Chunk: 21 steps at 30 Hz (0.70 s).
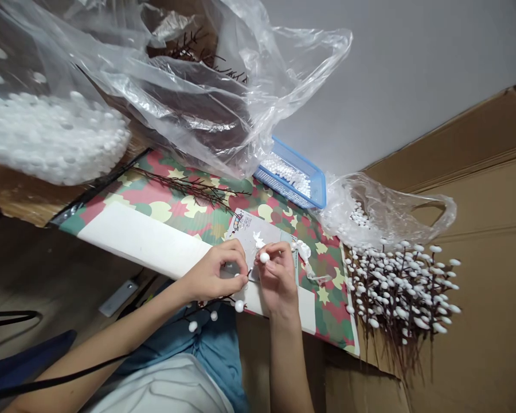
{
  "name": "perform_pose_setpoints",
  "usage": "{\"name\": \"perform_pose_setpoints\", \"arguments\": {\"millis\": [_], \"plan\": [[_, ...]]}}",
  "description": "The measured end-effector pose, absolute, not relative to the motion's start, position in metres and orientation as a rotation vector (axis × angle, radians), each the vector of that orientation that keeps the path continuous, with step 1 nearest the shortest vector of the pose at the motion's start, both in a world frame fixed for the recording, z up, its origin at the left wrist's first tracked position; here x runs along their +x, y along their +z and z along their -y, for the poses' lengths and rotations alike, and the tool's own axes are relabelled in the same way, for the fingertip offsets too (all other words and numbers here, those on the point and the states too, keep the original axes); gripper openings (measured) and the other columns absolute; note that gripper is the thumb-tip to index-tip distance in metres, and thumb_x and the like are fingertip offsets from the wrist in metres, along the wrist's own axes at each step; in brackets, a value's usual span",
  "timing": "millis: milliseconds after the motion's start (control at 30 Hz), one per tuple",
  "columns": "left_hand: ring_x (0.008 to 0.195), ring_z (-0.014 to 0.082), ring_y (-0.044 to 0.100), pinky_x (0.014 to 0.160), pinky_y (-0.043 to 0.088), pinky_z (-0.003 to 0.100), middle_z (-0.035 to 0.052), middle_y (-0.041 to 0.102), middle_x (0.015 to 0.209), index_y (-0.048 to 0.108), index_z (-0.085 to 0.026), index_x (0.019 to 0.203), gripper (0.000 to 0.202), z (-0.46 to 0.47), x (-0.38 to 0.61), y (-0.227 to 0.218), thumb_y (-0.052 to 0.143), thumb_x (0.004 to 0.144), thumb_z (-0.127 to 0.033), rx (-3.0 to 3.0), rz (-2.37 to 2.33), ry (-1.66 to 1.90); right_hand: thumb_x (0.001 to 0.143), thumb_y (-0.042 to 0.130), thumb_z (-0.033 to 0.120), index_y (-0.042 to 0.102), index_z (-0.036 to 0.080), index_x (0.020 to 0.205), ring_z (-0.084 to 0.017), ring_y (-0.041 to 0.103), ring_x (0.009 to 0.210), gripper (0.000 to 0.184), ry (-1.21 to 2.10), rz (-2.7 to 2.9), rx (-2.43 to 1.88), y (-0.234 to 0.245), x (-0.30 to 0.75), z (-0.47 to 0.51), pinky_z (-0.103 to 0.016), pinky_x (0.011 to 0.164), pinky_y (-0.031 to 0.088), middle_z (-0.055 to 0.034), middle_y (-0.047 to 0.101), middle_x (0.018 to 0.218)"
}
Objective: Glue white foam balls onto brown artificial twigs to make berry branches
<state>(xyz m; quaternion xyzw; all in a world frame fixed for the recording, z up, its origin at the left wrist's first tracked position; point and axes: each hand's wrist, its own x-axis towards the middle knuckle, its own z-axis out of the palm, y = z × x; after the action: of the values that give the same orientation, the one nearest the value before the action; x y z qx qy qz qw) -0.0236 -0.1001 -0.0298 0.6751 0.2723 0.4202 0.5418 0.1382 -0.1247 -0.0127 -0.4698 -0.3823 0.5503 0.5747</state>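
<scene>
My left hand [223,269] is closed in a pinch on a dark artificial twig [227,297] with several white balls [239,306] on its branches; the twig hangs over my lap. Close by on the right, my right hand [279,281] pinches a single white ball [264,257] between thumb and fingers, apart from the balls on the twig. Beneath the hands lie a printed sheet [258,221] and a crumpled white piece of material [303,251]. Several bare brown twigs [189,186] lie behind my left hand.
A blue basket [320,189] of small white balls stands at the table's back. Beside it sits a clear bag [413,215]. Finished-looking white-ball twigs [399,287] are bunched at right. A big bag of balls [51,137] and plastic sheeting [223,109] fill the left and back.
</scene>
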Motion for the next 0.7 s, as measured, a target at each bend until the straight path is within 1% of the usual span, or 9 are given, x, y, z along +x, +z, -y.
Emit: {"name": "perform_pose_setpoints", "arguments": {"millis": [133,267,433,700], "plan": [[0.074,0.0141,0.056,0.072,0.046,0.026,0.0027,0.056,0.077,0.062,-0.015,0.068,0.007,0.1005,-0.0233,-0.0304,0.063,0.075,-0.015,1.588,-0.633,1.016,0.063,0.070,0.023,0.057,0.025,0.077,-0.014,0.053,0.074,0.019,1.342,0.888,-1.051,-0.0163,0.1353,0.1257,-0.029,0.068,0.041,0.0022,0.056,0.077],[0.075,0.0149,0.056,0.073,0.046,0.027,0.0027,0.055,0.077,0.061,-0.016,0.067,0.008,0.1005,-0.0234,-0.0304,0.063,0.075,-0.015,1.571,-0.631,1.007,0.060,0.073,0.025,0.058,0.025,0.075,-0.018,0.056,0.082,0.021,1.331,0.917,-1.028,-0.0152,0.1326,0.1241,-0.031,0.070,0.043,0.0013,0.056,0.075],[0.077,0.0163,0.057,0.075,0.046,0.028,0.0037,0.056,0.079,0.062,-0.016,0.069,0.007,0.0997,-0.0237,-0.0302,0.063,0.075,-0.020,1.575,-0.636,0.969,0.058,0.075,0.029,0.056,0.025,0.071,-0.019,0.057,0.074,0.023,1.334,1.009,-1.012,-0.0129,0.1326,0.1198,-0.033,0.068,0.044,0.0020,0.054,0.069],[0.076,0.0150,0.058,0.074,0.045,0.027,0.0032,0.057,0.078,0.063,-0.015,0.067,0.006,0.1004,-0.0221,-0.0301,0.061,0.072,-0.012,1.582,-0.603,0.989,0.061,0.073,0.026,0.059,0.025,0.074,-0.017,0.056,0.072,0.019,1.370,1.064,-1.016,-0.0184,0.1382,0.1212,-0.031,0.067,0.042,0.0017,0.057,0.071]]}}
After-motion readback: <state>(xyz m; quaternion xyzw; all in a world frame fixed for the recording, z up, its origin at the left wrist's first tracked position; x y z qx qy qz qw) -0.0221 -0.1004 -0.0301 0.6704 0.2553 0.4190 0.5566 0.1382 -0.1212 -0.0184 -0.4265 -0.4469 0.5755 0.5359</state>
